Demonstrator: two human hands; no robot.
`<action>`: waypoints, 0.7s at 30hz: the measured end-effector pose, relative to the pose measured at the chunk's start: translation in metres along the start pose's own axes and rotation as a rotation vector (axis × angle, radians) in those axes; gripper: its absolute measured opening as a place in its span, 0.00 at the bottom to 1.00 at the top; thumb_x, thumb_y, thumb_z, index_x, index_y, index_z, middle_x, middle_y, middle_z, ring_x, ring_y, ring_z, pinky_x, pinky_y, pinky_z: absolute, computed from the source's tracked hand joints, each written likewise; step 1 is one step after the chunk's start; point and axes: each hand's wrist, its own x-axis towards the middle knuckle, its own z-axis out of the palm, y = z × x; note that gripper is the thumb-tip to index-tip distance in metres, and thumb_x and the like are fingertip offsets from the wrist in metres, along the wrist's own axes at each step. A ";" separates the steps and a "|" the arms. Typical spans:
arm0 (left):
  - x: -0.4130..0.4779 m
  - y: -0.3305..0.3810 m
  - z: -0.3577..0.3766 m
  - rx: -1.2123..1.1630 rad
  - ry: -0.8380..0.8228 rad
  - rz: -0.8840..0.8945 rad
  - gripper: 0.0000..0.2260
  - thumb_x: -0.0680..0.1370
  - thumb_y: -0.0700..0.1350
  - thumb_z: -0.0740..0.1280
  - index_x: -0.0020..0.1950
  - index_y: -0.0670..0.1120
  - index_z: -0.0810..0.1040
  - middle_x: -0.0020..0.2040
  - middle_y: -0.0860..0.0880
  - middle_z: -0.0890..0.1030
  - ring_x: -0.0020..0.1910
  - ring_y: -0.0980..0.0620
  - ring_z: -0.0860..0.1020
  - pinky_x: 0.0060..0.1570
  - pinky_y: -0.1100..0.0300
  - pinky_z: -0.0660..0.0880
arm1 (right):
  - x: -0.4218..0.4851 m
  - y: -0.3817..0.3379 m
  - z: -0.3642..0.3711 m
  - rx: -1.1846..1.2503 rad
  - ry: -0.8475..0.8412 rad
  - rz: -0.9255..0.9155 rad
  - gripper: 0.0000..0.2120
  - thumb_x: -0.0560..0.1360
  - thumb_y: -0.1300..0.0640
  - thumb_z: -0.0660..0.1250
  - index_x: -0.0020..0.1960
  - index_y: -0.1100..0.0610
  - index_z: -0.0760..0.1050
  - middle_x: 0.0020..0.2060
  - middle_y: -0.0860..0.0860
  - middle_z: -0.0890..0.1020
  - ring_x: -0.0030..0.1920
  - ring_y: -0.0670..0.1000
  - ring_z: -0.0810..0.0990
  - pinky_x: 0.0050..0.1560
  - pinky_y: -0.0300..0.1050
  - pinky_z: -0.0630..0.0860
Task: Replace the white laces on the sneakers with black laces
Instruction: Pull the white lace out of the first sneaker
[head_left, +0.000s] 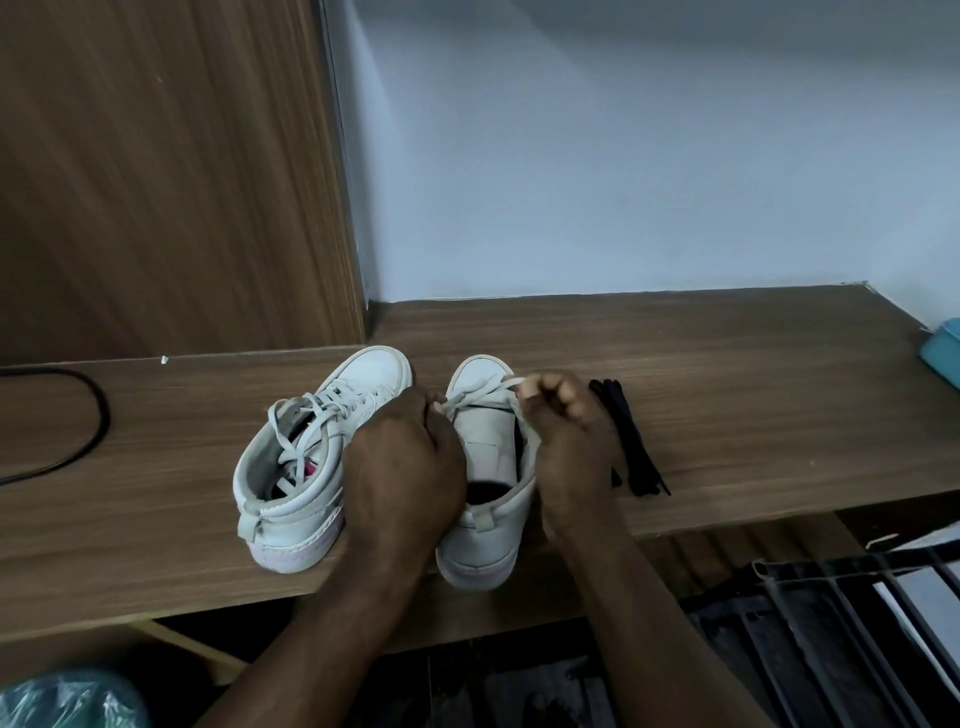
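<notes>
Wood-grain desk (727, 374): left grip (405, 457) and right grip (571, 431) pinch white lace (483, 392) of right sneaker (478, 545); black laces (628, 441) at 3 o'clock.

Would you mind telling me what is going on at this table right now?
A person is taking the white lace out of the sneaker on the right. The right hand pinches the lace near the toe, and the left hand seems to hold it at the opposite side. Most of that shoe's upper eyelets look empty. The other sneaker beside it is fully laced in white. The black laces lie untouched on the table, just beyond the right hand.
</notes>
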 end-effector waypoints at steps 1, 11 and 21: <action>0.000 0.001 0.000 0.003 -0.004 0.005 0.07 0.81 0.43 0.63 0.47 0.44 0.80 0.37 0.46 0.82 0.36 0.44 0.78 0.37 0.57 0.65 | 0.001 -0.001 0.000 0.193 0.029 0.052 0.10 0.82 0.62 0.65 0.45 0.53 0.79 0.41 0.50 0.85 0.44 0.49 0.82 0.50 0.47 0.80; 0.001 0.003 -0.001 -0.035 0.011 0.040 0.10 0.81 0.45 0.61 0.48 0.45 0.81 0.39 0.46 0.83 0.38 0.43 0.80 0.38 0.57 0.68 | 0.005 -0.006 0.002 -0.790 -0.143 -0.293 0.10 0.82 0.56 0.64 0.56 0.49 0.83 0.53 0.46 0.83 0.58 0.50 0.78 0.60 0.53 0.75; 0.000 0.001 0.000 -0.066 0.024 -0.049 0.01 0.80 0.44 0.65 0.52 0.50 0.75 0.35 0.52 0.80 0.33 0.49 0.75 0.36 0.57 0.65 | 0.002 -0.011 0.006 -0.897 -0.121 -0.247 0.04 0.79 0.53 0.69 0.46 0.47 0.80 0.47 0.46 0.80 0.54 0.52 0.78 0.55 0.56 0.76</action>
